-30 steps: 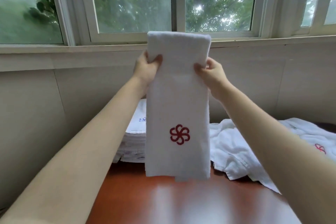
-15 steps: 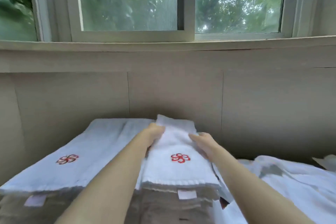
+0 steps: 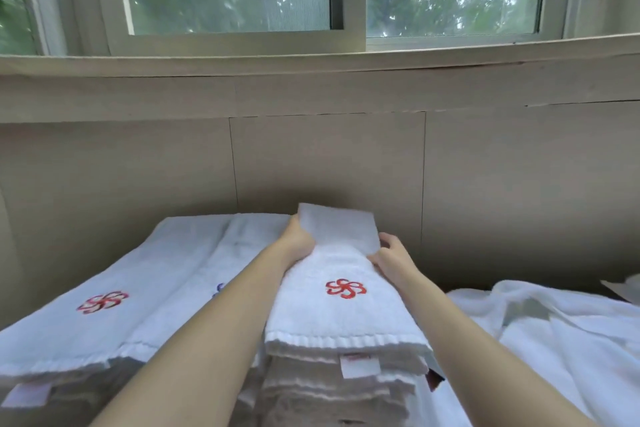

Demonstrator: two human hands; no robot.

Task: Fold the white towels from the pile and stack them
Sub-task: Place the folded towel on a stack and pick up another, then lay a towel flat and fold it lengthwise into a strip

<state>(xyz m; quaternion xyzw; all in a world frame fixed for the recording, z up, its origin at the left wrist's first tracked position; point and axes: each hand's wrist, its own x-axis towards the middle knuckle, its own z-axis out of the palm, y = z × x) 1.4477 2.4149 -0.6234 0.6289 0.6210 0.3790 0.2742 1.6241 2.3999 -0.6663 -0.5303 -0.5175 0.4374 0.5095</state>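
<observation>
- Item in hand: top towel (image 3: 343,315), white, folded to a long strip. It lies on the right-hand stack (image 3: 332,388), near hem at the stack's near edge. Its far end is lifted off the stack, toward the wall (image 3: 329,156).
- Left hand (image 3: 298,242): clamped on the towel's left edge near the far end; fingertips hidden by cloth.
- Right hand (image 3: 391,258): fingers (image 3: 388,240) curled, pinching the right edge opposite the left hand.
- Step, as judged: laying down and squaring the towel on its stack.
- Risk 1: if the far end is dropped unevenly it may buckle or fold back, leaving a ridge that tilts whatever is stacked on top.
- Risk 2: the right-hand stack is tall and its near edges look slightly stepped. A push toward the loose pile (image 3: 554,333) could slide the upper layers off that side.
- Risk 3: the loose pile lies just beside the stack's right edge. A forearm dragging back through it could pull loose cloth against the folded work.
- Count, hands: two, both on the one towel.
- Count, stacks: two told apart, the right-hand one and the left-hand stack (image 3: 104,329). Layers are too blurred to count.
- Count, red emblems: two, one on the top towel (image 3: 345,288) and one on the left-hand stack (image 3: 102,302).
- Count, blue mark (image 3: 219,288): one, partly hidden by the left forearm.
- Count, sewn labels at near edges: two.
- Count, loose pile: one heap; the towels within cannot be counted.
- The surface carrying all this is hidden under linen.
</observation>
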